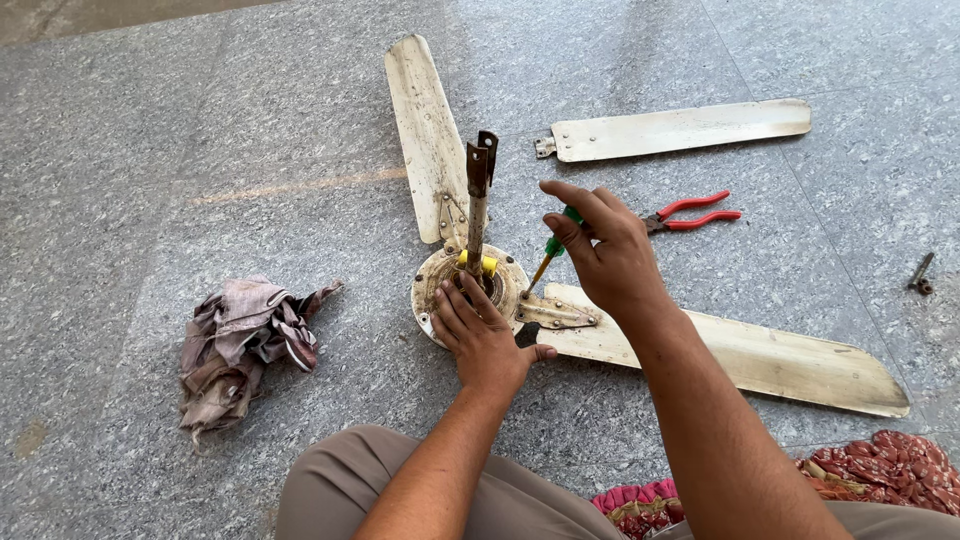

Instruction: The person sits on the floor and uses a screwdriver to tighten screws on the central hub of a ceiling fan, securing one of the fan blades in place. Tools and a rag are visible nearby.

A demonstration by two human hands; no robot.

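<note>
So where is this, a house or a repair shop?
Hard to say; likely a home floor used as a work spot. The person sits on a speckled stone floor, with an old ceiling fan, red pliers and a rag laid out.

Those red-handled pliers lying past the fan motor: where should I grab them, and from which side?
Take the pliers by the two red handles, which point right, away from the right hand holding the green screwdriver. Come down from above and from the right, closing the grip across both handles; they lie flat on the floor, slightly spread, with bare stone around them. The metal nose points toward the hand.
</note>
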